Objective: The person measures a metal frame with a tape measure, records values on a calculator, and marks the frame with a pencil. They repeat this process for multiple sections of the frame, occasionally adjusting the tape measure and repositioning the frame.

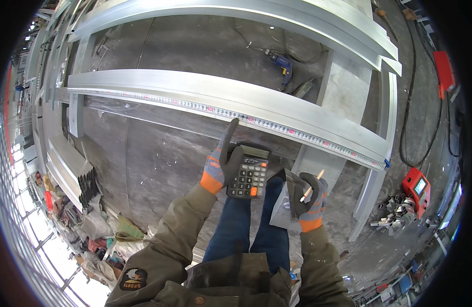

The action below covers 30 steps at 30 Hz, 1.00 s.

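My left hand (227, 161), in a grey and orange work glove, holds a black calculator (251, 176) with grey and orange keys. Its index finger stretches up to the lower edge of a tape measure (215, 109). That tape lies pulled out along a long silver metal profile (195, 91). My right hand (312, 197), gloved alike, is closed round a thin light wooden pencil-like stick (313, 187). Beside it stands a grey bent metal piece (283, 209); whether the fingers also grip this cannot be told.
Another long profile (236, 11) runs across the far side. A blue power drill (283, 66) lies on the floor between the profiles. Stacked metal profiles (69, 166) stand left, near scrap and bags (128, 230). At right are a red machine with a screen (416, 192) and dark cables (410, 117).
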### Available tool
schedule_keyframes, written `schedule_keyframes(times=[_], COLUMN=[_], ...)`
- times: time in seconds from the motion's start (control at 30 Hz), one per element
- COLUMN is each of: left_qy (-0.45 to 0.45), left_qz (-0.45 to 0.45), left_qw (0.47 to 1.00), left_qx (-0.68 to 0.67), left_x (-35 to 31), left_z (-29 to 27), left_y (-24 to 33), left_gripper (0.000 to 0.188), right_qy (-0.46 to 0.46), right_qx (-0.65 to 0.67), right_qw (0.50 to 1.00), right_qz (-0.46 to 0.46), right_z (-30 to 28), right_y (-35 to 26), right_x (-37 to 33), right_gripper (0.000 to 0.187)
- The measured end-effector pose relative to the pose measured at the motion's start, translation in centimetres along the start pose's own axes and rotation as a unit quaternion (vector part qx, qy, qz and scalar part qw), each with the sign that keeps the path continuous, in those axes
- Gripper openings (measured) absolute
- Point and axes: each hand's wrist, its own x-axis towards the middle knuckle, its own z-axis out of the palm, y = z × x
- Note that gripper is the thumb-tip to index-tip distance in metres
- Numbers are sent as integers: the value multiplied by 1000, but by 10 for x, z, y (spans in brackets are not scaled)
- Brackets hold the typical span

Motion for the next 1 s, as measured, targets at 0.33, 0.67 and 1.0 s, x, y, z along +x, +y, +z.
schedule_keyframes(times=[0.33, 0.67, 1.0], left_qy=[-9, -6, -11], left_qz=[8, -15, -73], left_qw=[999, 999, 997], left_qx=[-46, -46, -30], left_x=[1, 0, -3], left_z=[1, -3, -6], left_y=[-2, 8, 14], left_gripper=[74, 73, 63], right_qy=[26, 54, 65], right_qx=[92, 58, 70], right_qw=[995, 994, 994], right_qz=[-30, -71, -61], right_z=[21, 44, 47], right_y=[-42, -23, -22], right_x=[73, 78, 75], right_gripper=[40, 41, 40])
